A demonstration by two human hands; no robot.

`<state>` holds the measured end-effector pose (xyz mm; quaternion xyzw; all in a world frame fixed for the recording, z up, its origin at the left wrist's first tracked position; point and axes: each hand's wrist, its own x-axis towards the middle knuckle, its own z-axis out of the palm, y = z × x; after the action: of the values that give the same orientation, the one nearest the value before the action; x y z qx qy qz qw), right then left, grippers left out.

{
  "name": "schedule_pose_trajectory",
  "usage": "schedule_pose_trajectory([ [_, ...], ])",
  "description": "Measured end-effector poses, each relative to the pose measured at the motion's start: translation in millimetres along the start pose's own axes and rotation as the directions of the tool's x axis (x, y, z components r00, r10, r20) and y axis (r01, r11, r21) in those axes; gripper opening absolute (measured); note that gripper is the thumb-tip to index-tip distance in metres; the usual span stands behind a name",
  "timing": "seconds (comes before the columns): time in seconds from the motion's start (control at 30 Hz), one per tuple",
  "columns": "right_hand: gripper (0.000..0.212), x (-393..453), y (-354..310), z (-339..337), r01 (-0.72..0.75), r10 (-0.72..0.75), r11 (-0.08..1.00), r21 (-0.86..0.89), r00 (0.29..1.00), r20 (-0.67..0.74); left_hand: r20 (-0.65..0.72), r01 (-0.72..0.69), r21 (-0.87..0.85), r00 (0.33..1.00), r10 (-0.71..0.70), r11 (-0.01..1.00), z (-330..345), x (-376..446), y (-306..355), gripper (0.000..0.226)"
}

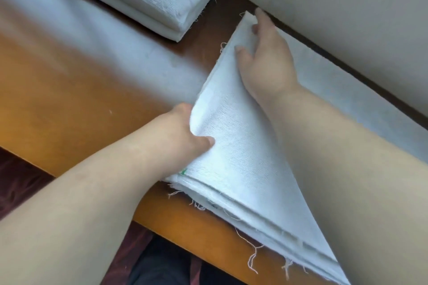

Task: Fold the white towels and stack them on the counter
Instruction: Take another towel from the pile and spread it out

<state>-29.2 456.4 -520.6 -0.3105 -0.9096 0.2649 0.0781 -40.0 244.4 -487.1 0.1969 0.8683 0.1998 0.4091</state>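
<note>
Your left hand [185, 132] pinches the near-left edge of the folded towel [243, 146] on the worktop [69, 104]; your right hand [264, 53] lies flat-fingered near its far corner. Its long axis runs from you toward the wall, both hands along it.

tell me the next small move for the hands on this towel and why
Probably square it up: the left hand grips the folded towel by its side edge and the right hand lies flat near its far corner, while frayed layers show unevenly at the near edge. Nudge them flush first.
</note>
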Motion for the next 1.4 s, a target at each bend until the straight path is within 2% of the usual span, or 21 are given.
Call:
schedule_pose_trajectory([
  [0.07,0.057,-16,2,5,0.134,-0.139,0.969,-0.206,0.99,-0.011,-0.019,0.012,0.084,1.0,-0.011,0.996,2,1,-3,0.057],
  [0.1,0.053,-21,2,5,0.164,-0.171,0.96,-0.229,0.985,-0.014,-0.042,0.006,0.113,0.999,-0.001,0.994,4,1,-3,0.059],
  [0.23,0.046,-27,-8,-7,0.149,-0.14,0.983,-0.105,0.986,0.091,-0.091,-0.029,0.193,0.995,0.047,0.981,0,-1,-8,0.061],
  [0.3,0.048,-47,-17,-7,0.142,-0.137,0.988,-0.065,0.988,0.076,-0.11,-0.054,0.191,0.991,0.076,0.98,-4,0,-12,0.055],
  [0.37,0.056,-80,-25,5,0.144,-0.13,0.975,-0.171,0.987,0.095,-0.144,-0.08,0.206,0.983,0.111,0.975,-6,4,-13,0.049],
  [0.43,0.061,-106,-25,21,0.171,-0.101,0.935,-0.31,0.969,0.227,-0.1,-0.097,0.236,0.987,0.124,0.967,-8,6,-13,0.045],
  [0.47,0.062,-109,-25,24,0.178,-0.098,0.932,-0.316,0.963,0.252,-0.065,-0.095,0.233,0.991,0.113,0.968,-10,6,-13,0.042],
  [0.5,0.061,-107,-26,22,0.156,-0.091,0.954,-0.255,0.964,0.25,-0.042,-0.087,0.222,0.994,0.099,0.971,-12,6,-14,0.037],
  [0.57,0.059,-101,-29,10,0.087,-0.079,0.996,-0.028,0.973,0.217,-0.029,-0.062,0.201,0.997,0.069,0.978,-16,4,-20,0.03],
  [0.63,0.052,-111,-31,-1,0.155,-0.165,0.985,0.079,0.975,0.149,-0.052,-0.041,0.165,0.997,0.05,0.985,-16,1,-28,0.027],
  [0.7,0.045,-141,-34,-6,0.259,-0.252,0.966,-0.026,0.955,0.156,-0.11,-0.047,0.142,0.992,0.063,0.989,-11,-5,-36,0.024],
  [0.8,0.052,-194,-36,5,0.314,-0.246,0.924,-0.216,0.924,0.293,-0.182,-0.052,0.071,0.981,0.065,0.996,1,-21,-50,0.019],
  [0.9,0.04,-209,-32,16,0.322,-0.276,0.909,-0.265,0.94,0.199,-0.251,-0.056,-0.019,0.967,0.05,0.998,16,-38,-58,0.013],
  [1.0,0.028,-203,-32,14,0.322,-0.29,0.93,-0.177,0.939,0.184,-0.33,-0.068,-0.08,0.943,0.038,0.995,28,-52,-62,0.022],
  [1.17,0.026,-202,-27,9,0.269,-0.27,0.962,0.039,0.93,0.249,-0.381,-0.101,-0.199,0.924,0.018,0.975,41,-61,-65,0.03],
  [1.3,0.024,-206,-30,11,0.255,-0.26,0.966,0.053,0.931,0.255,-0.398,-0.137,-0.132,0.914,0.074,0.982,41,-64,-69,0.029],
  [1.4,0.012,-212,-34,17,0.136,-0.172,0.968,0.212,0.972,0.161,-0.383,-0.145,-0.087,0.918,0.102,0.986,37,-61,-71,0.023],
])
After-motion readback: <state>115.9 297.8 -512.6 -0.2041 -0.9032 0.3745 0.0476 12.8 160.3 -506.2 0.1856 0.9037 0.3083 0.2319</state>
